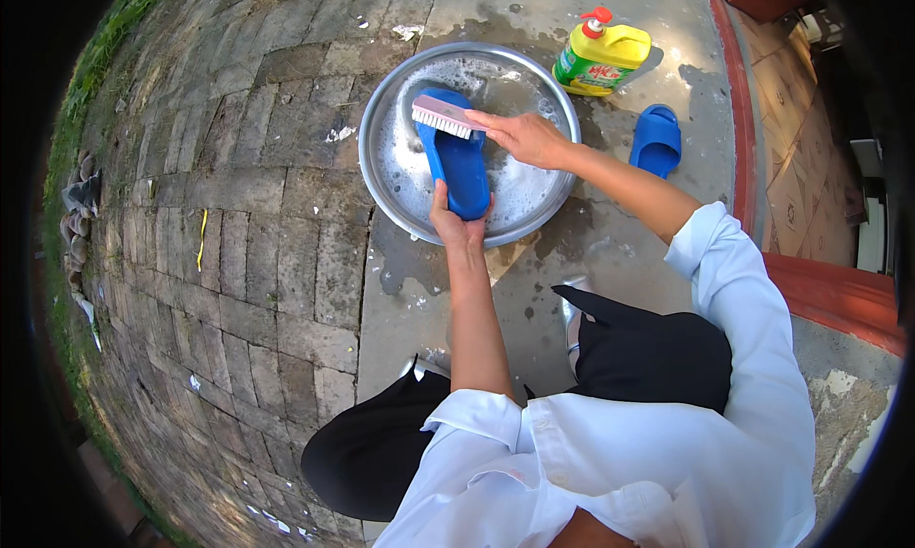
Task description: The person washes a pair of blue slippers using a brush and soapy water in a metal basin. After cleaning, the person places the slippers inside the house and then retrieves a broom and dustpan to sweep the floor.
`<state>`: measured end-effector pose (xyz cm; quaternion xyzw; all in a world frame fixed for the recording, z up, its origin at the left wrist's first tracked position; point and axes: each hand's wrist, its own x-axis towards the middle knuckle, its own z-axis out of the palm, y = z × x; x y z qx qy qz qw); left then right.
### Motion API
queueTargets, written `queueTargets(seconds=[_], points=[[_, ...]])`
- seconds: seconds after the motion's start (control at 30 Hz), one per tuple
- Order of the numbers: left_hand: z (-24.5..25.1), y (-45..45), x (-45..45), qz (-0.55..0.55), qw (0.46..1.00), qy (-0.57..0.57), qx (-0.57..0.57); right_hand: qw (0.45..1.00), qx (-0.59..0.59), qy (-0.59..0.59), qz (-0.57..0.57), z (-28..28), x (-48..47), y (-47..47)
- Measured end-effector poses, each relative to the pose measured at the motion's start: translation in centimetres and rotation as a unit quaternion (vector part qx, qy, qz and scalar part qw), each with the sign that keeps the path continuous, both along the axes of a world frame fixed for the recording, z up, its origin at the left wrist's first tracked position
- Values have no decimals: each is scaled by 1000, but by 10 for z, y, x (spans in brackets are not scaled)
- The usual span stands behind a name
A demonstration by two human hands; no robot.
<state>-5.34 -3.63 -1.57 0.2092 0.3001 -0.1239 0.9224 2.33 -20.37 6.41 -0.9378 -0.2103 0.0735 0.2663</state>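
Note:
My left hand (461,215) grips the heel end of a blue plastic slipper (461,165), held over a round metal basin (369,183) of soapy water (518,190). In my right hand (529,137) is the handle of a pink scrubbing brush (439,110) with white bristles. The brush lies across the slipper's strap, bristles facing the heel end; whether they touch it I cannot tell. A second blue slipper (656,140) sits on the concrete to the right of the basin.
A yellow and green pump bottle of detergent (604,55) with a red pump stands at the basin's upper right. Wet concrete (407,262) lies under the basin, with brick paving (300,248) to the left. A red door sill (740,119) runs along the right side.

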Motion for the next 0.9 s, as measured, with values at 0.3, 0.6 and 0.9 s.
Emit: queueTargets(seconds=[0.3, 0.6, 0.9], points=[[-17, -36, 16, 155, 988, 19, 2, 941, 49, 250, -225, 29, -65, 33], [-31, -25, 22, 132, 974, 114, -144, 962, -154, 141, -177, -4, -77, 73], [-7, -18, 29, 170, 955, 216, -112, 984, -128, 24, -118, -23, -135, 52]])
